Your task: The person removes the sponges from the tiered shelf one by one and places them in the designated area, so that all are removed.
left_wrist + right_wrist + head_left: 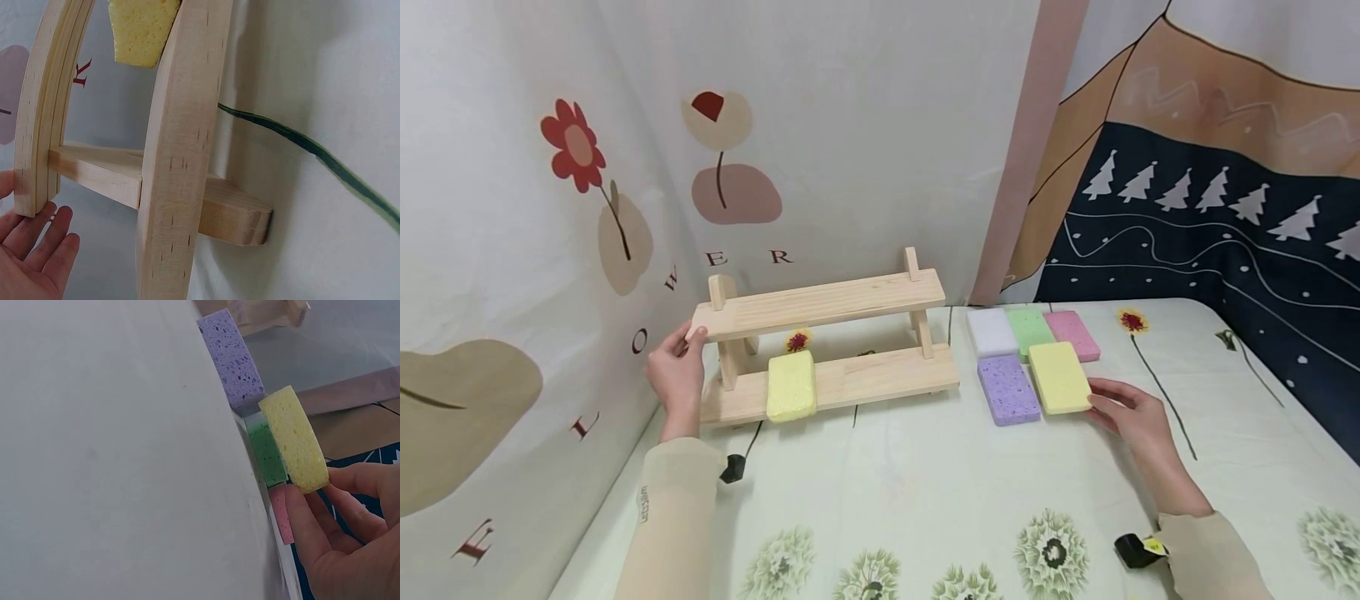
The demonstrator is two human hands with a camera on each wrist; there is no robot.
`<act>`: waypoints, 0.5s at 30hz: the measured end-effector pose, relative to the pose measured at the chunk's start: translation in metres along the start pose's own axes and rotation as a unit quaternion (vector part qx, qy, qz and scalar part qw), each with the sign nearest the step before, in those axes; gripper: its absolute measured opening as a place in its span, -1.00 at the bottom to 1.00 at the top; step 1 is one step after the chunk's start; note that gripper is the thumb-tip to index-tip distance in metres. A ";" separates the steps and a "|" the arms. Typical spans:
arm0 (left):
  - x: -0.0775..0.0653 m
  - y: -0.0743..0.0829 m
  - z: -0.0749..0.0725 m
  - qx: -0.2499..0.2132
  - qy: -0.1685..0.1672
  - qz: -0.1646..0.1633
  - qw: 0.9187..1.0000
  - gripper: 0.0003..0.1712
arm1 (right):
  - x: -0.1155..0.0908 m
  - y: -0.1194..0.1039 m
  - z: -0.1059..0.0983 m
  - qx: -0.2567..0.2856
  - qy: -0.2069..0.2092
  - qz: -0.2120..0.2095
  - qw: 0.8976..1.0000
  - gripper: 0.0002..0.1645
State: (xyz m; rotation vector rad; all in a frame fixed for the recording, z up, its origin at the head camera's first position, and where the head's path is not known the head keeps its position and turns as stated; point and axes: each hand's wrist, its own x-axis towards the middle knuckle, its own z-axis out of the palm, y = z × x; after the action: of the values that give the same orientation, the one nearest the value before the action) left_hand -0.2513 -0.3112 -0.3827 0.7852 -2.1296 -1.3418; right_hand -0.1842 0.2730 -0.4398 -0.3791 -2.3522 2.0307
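Note:
My left hand (677, 375) holds the left end of the upper board of a two-tier wooden shelf (820, 300), thumb on one face and fingers on the other. A yellow sponge (792, 386) sits on the lower board, jutting over its front edge. On the right, my right hand (1131, 421) pinches a second yellow sponge (295, 440) by its near right corner. That sponge looks raised off the table in the right wrist view. Around it lie a purple sponge (1009, 390), a green sponge (1028, 332), a pink sponge (1072, 335) and a white sponge (992, 332).
A flower-printed cloth (895, 483) covers the table. Behind the shelf and along the left side hangs a printed curtain (865, 125). A dark tree-patterned part of the fabric (1210, 250) closes off the back right.

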 end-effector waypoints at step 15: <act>-0.004 0.002 -0.001 -0.002 0.005 0.018 1.000 -0.45 | 0.004 0.004 -0.001 0.004 -0.030 0.014 0.999 -0.39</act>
State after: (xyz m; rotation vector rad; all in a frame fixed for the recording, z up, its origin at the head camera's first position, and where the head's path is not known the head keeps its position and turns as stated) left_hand -0.2482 -0.3084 -0.3808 0.7470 -2.1220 -1.3215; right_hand -0.1872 0.2753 -0.4442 -0.3575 -2.3839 2.0920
